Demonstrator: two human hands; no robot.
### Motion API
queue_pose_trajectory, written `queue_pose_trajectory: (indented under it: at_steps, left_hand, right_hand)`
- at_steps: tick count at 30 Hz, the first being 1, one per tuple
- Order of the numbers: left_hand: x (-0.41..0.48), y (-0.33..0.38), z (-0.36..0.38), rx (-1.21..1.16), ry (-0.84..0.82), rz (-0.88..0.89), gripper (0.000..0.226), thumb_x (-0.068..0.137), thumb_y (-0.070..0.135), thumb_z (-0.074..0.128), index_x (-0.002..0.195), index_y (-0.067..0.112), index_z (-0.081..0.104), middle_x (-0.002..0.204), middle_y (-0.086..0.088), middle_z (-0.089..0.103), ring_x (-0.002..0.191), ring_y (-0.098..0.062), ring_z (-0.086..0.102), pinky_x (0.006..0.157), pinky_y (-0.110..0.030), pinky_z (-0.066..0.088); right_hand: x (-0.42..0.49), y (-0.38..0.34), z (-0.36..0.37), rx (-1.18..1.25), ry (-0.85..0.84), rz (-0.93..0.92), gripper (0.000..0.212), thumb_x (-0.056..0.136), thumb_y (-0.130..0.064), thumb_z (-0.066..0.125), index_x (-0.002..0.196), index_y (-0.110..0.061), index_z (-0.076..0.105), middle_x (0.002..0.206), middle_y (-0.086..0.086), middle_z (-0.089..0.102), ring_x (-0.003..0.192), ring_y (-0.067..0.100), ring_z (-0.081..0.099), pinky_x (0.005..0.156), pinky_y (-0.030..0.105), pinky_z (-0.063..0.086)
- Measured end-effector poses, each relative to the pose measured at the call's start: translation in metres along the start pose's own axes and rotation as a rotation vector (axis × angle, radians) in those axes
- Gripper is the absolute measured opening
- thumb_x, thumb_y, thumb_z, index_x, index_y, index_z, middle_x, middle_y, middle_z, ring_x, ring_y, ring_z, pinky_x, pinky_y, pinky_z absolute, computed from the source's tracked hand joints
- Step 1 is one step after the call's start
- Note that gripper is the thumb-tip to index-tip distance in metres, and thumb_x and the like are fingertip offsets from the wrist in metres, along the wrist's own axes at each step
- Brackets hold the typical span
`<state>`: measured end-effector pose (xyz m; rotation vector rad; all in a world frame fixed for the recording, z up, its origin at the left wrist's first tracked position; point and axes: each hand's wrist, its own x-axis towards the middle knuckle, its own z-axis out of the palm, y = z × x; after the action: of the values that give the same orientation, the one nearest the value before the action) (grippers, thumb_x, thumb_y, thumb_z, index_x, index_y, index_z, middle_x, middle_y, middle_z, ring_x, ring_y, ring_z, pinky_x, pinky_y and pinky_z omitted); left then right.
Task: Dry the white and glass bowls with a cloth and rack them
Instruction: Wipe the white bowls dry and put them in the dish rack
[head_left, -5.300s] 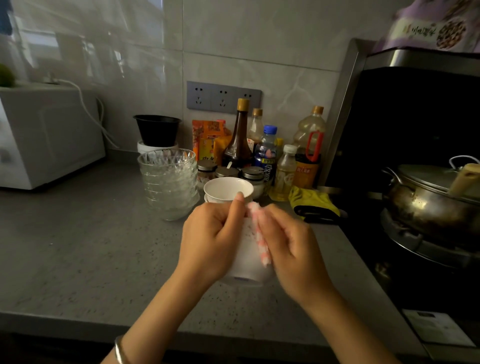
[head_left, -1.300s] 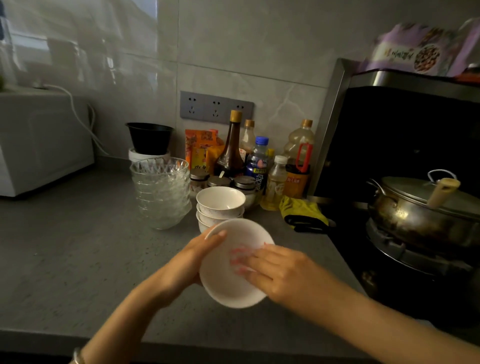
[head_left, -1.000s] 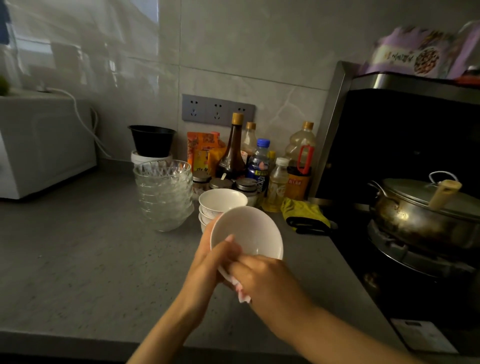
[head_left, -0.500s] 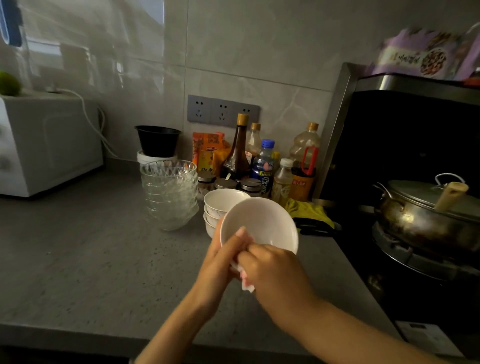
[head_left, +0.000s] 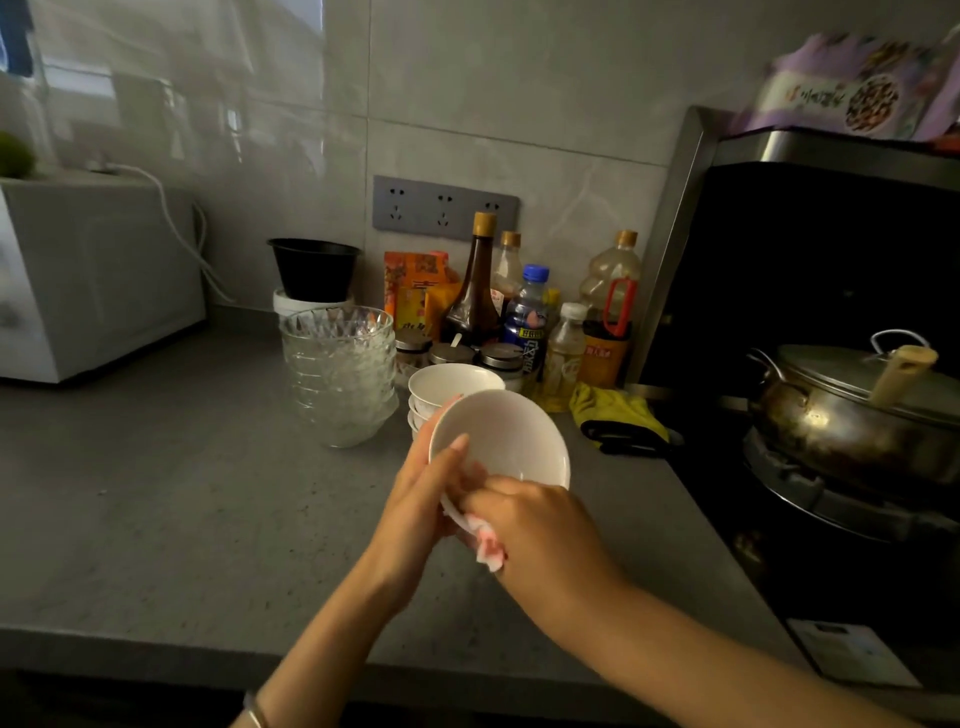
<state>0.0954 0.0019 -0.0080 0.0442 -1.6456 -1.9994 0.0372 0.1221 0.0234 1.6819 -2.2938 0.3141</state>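
A white bowl (head_left: 501, 441) is held in the air above the grey worktop (head_left: 171, 499), tilted so its hollow faces the camera. The left hand (head_left: 423, 499) grips it at the near left rim, thumb lying over the inside edge and the other fingers curled behind the wall. The right hand (head_left: 540, 525) is closed around a pink-and-white cloth (head_left: 485, 545), pressing it against the bowl's lower rim; a crumpled corner of the cloth hangs out below the hand. A thin bracelet (head_left: 254, 717) shows on the left wrist.

Just behind the held bowl stands a short stack of white bowls (head_left: 452, 387), upright on the worktop. To their left, near but apart, is a taller stack of glass bowls (head_left: 340, 371) with cut, faceted sides. Behind that stack a black bowl (head_left: 314, 267) sits on a white container.

Along the tiled wall stand sauce and oil bottles (head_left: 478, 286), small lidded jars (head_left: 457, 353) and an orange packet (head_left: 415, 291), below a grey socket strip (head_left: 444, 208). A yellow cloth (head_left: 615, 410) lies on the worktop to the right of the white stack. At the far right a lidded metal wok (head_left: 852, 410) sits on the stove, and at the far left a white microwave (head_left: 88, 275) stands on the worktop.
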Motion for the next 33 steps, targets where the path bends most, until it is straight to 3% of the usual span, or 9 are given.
queue_pose_trajectory:
  at_steps: [6,12,15,18,20,23,27,31,33]
  left_hand:
    - [0.006,0.026,-0.033,0.129,-0.256,-0.246,0.043,0.081,0.055,0.047,0.122,0.045,0.054,0.114,0.002,0.068,0.101,-0.020,0.068,0.073,-0.033,0.057]
    - [0.001,-0.001,0.001,0.041,-0.059,-0.001,0.050,0.082,0.043,0.056,0.130,0.033,0.050,0.116,-0.002,0.065,0.105,-0.018,0.065,0.076,-0.030,0.055]
    - [-0.002,-0.001,0.001,0.041,0.024,-0.008,0.042,0.083,0.045,0.054,0.122,0.030,0.055,0.111,-0.004,0.065,0.097,-0.013,0.066,0.073,-0.025,0.055]
    - [-0.002,0.018,-0.020,0.060,-0.153,-0.218,0.038,0.085,0.050,0.050,0.115,0.028,0.058,0.106,-0.004,0.071,0.093,-0.016,0.069,0.068,-0.024,0.057]
    - [-0.001,0.024,-0.029,0.130,-0.286,-0.265,0.041,0.083,0.051,0.044,0.117,0.033,0.057,0.108,0.003,0.071,0.099,-0.017,0.069,0.072,-0.026,0.058]
    - [-0.001,0.020,-0.018,0.077,-0.229,-0.163,0.047,0.080,0.050,0.055,0.123,0.031,0.057,0.110,-0.001,0.070,0.099,-0.018,0.068,0.073,-0.028,0.056]
    - [-0.009,-0.009,0.006,-0.057,0.006,-0.013,0.068,0.071,0.051,0.063,0.129,0.016,0.053,0.110,-0.012,0.066,0.094,-0.020,0.068,0.071,-0.027,0.054]
    - [-0.007,0.004,-0.003,-0.015,0.016,-0.107,0.052,0.079,0.059,0.056,0.123,0.031,0.058,0.118,-0.005,0.066,0.109,-0.021,0.064,0.075,-0.026,0.056]
    - [-0.006,0.015,-0.014,0.139,-0.111,-0.193,0.039,0.086,0.061,0.045,0.114,0.037,0.060,0.110,0.002,0.070,0.102,-0.017,0.067,0.075,-0.027,0.055]
  right_hand:
    - [-0.009,0.034,-0.008,-0.407,0.023,-0.368,0.049,0.046,-0.017,0.092,0.093,-0.015,0.077,0.105,0.003,0.073,0.102,0.015,0.068,0.080,0.027,0.055]
    - [-0.002,0.003,0.010,-0.066,0.228,-0.102,0.027,0.056,-0.006,0.088,0.076,-0.009,0.070,0.071,0.007,0.070,0.060,0.026,0.069,0.046,0.033,0.055]
    - [-0.007,0.009,0.011,0.123,0.136,-0.159,0.024,0.070,-0.004,0.076,0.092,-0.011,0.069,0.087,0.006,0.070,0.075,0.026,0.069,0.059,0.041,0.058]
    - [-0.014,0.036,-0.004,-0.263,0.036,-0.466,0.041,0.064,-0.011,0.078,0.104,-0.009,0.072,0.109,0.007,0.071,0.102,0.022,0.067,0.084,0.035,0.056]
    - [-0.016,0.042,-0.007,-0.447,0.041,-0.511,0.026,0.071,-0.012,0.069,0.096,-0.011,0.076,0.106,0.007,0.072,0.102,0.021,0.068,0.086,0.031,0.054]
    - [-0.017,0.022,0.005,-0.578,0.125,-0.378,0.015,0.064,-0.013,0.079,0.079,-0.013,0.077,0.090,0.008,0.075,0.086,0.021,0.071,0.070,0.030,0.056]
    - [-0.011,-0.010,0.013,-0.116,0.198,-0.094,0.030,0.054,-0.009,0.089,0.078,-0.009,0.072,0.073,0.007,0.070,0.062,0.023,0.069,0.047,0.031,0.054]
    - [-0.016,-0.003,0.000,0.038,-0.087,-0.073,0.055,0.080,-0.016,0.072,0.132,-0.018,0.054,0.134,0.004,0.055,0.116,0.025,0.057,0.088,0.043,0.052]
    - [-0.023,0.017,-0.013,-0.227,-0.159,-0.319,0.062,0.063,-0.031,0.084,0.121,-0.018,0.065,0.128,0.003,0.062,0.116,0.020,0.059,0.095,0.044,0.050]
